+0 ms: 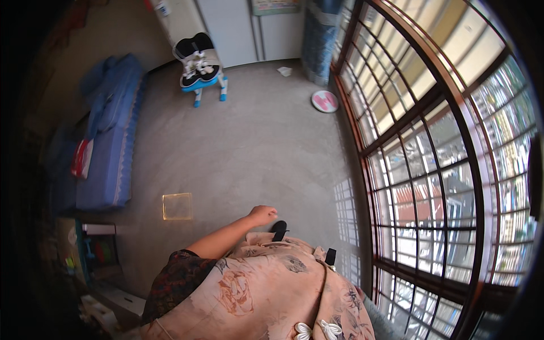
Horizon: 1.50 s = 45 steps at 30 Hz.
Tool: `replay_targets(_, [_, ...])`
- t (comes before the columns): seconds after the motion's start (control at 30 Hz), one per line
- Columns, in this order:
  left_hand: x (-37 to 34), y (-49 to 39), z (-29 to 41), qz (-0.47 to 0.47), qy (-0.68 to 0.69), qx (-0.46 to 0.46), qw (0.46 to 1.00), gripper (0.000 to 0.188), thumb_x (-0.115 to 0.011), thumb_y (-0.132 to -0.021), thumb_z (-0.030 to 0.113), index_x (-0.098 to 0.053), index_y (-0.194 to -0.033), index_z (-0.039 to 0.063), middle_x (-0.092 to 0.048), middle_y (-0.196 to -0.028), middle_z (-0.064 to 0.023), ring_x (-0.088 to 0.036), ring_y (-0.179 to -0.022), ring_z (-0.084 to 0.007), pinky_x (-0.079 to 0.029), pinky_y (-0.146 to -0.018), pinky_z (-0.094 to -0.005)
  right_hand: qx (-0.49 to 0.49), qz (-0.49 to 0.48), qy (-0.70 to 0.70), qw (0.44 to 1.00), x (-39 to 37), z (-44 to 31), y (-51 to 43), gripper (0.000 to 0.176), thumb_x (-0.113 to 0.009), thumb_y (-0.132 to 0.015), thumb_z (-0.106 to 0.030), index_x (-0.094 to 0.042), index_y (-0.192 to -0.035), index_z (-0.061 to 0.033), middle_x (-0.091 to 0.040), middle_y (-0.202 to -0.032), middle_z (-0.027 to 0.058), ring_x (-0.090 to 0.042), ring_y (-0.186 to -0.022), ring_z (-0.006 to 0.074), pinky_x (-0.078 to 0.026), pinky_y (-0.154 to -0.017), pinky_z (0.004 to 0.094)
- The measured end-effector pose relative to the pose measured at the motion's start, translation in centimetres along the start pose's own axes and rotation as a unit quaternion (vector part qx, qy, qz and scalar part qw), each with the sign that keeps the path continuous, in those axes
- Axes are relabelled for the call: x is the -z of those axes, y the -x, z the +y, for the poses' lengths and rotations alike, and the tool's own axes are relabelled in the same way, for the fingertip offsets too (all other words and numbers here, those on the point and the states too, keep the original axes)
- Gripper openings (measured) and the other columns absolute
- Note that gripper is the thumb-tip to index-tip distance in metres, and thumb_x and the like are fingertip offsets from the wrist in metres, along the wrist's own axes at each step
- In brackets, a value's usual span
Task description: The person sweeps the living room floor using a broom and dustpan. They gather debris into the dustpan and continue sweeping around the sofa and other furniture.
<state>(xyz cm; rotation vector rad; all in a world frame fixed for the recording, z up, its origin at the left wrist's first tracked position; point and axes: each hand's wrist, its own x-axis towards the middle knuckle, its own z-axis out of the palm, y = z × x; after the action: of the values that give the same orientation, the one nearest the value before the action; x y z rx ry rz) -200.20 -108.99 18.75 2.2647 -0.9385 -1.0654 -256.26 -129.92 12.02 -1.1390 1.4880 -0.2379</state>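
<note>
My left hand [262, 215] hangs in front of my floral apron [272, 289], with its fingers curled in and nothing visible in them. Below it, a black shoe [279, 227] shows past the apron's hem. My right hand is out of view. Left of the hand, a thin square with a yellow outline [177, 207] lies on the grey floor [238, 148]; its material is unclear.
A blue covered sofa [106, 170] runs along the left, bearing a red-and-white item [82, 158]. Ahead are a blue stool [204, 85] under a black cushion [197, 46], a paper scrap [284, 71] and a pink-and-white disc [324, 101]. Barred windows [425, 170] line the right.
</note>
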Motion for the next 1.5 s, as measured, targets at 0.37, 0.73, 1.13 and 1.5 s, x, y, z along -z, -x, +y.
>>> replay_targets(0.37, [1.4,12.5,-20.3,0.254,0.120,0.296,0.913,0.030,-0.063,-0.077,0.033,-0.066,-0.093,0.009,-0.067,-0.086,-0.0089,-0.064,-0.081,-0.0249,-0.049,-0.072,-0.0349,0.221,-0.301,0.308,0.875,-16.2,-22.6,-11.4,0.028,-0.056,-0.081,-0.014,-0.061,-0.102,0.0037,-0.067,-0.086,0.0140,-0.065,-0.074,0.0213,-0.050,-0.065,0.0304])
replay_targets(0.73, [-12.2,15.7,-18.2,0.172,0.197,0.383,0.886,0.032,-0.058,-0.076,0.038,-0.069,-0.086,0.009,-0.067,-0.082,-0.0100,-0.062,-0.075,-0.0291,-0.048,-0.071,-0.0386,0.262,-0.364,0.666,0.597,-28.2,-32.9,-23.1,0.033,-0.055,-0.079,-0.034,-0.068,-0.092,-0.0062,-0.066,-0.086,0.0154,-0.064,-0.086,0.0307,-0.049,-0.074,0.0380])
replay_targets(1.13, [-15.1,11.7,-12.4,0.339,0.297,0.354,0.819,0.033,-0.051,-0.080,0.034,-0.065,-0.092,0.006,-0.064,-0.092,-0.0144,-0.059,-0.085,-0.0344,-0.046,-0.072,-0.0431,0.267,-0.359,0.569,0.690,-47.3,-47.2,-32.0,0.014,-0.056,-0.073,-0.010,-0.066,-0.075,-0.0009,-0.065,-0.066,0.0082,-0.063,-0.056,0.0145,-0.051,-0.052,0.0267])
replay_targets(1.5, [-28.1,19.7,-19.7,0.333,0.337,0.467,0.747,0.037,-0.054,-0.075,0.039,-0.068,-0.098,0.013,-0.065,-0.100,-0.0133,-0.061,-0.090,-0.0318,-0.048,-0.078,-0.0416,0.296,-0.484,0.590,0.575,-68.5,-39.7,-15.6,0.017,-0.053,-0.082,-0.004,-0.061,-0.095,0.0051,-0.067,-0.077,0.0152,-0.066,-0.064,0.0182,-0.054,-0.059,0.0287])
